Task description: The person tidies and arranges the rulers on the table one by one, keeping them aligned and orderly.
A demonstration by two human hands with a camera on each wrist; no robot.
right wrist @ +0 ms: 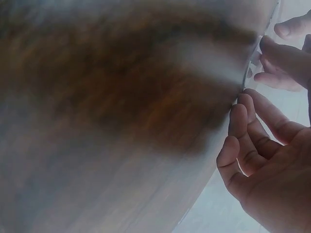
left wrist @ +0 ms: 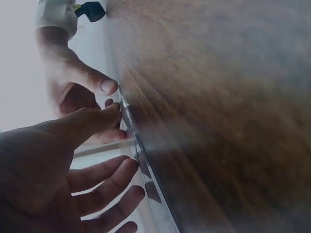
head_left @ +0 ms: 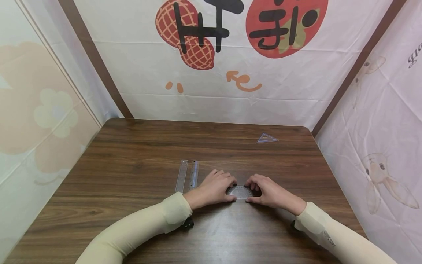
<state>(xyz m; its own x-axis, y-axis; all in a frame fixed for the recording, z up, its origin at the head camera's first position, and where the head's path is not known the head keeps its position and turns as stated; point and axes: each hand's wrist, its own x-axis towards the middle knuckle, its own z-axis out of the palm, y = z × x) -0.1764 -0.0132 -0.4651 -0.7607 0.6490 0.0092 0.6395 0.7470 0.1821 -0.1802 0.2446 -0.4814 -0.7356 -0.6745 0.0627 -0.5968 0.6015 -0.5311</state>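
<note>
A clear half-round protractor (head_left: pixel 240 192) lies on the wooden table, its straight edge toward me. My left hand (head_left: pixel 215 187) holds its left end, the thumb by the lower corner and the index finger on the curved rim. At the other end my right hand (head_left: pixel 271 192) grips it the same way. In the left wrist view the left hand (left wrist: pixel 92 145) has its thumb and index finger down at the table surface, the other fingers spread. The right wrist view shows the right hand (right wrist: pixel 272 145) with its fingertips at the surface, the protractor there seen almost edge-on.
Left of the hands, a clear ruler (head_left: pixel 181 176) and a second ruler with a blue stripe (head_left: pixel 194 174) lie side by side, partly behind the left forearm. A small set square (head_left: pixel 266 138) lies at the far right of the table (head_left: pixel 138 146). Printed cloth walls surround the table.
</note>
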